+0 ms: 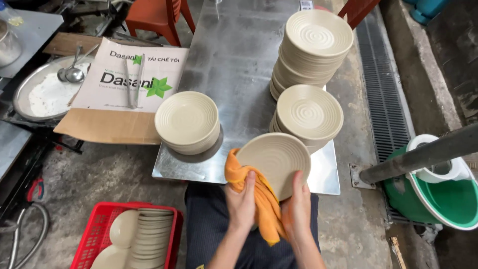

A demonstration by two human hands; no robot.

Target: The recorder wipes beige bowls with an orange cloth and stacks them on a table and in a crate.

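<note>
bowl (274,162) tilted between both hands' grip, orange cloth (261,199) beneath.

steel table (234,60) on concrete floor (99,174), drain grate (383,99) alongside, orange chair (159,17) behind.

Soft even daylight, faint shadows, sharp, slight edge distortion
</note>
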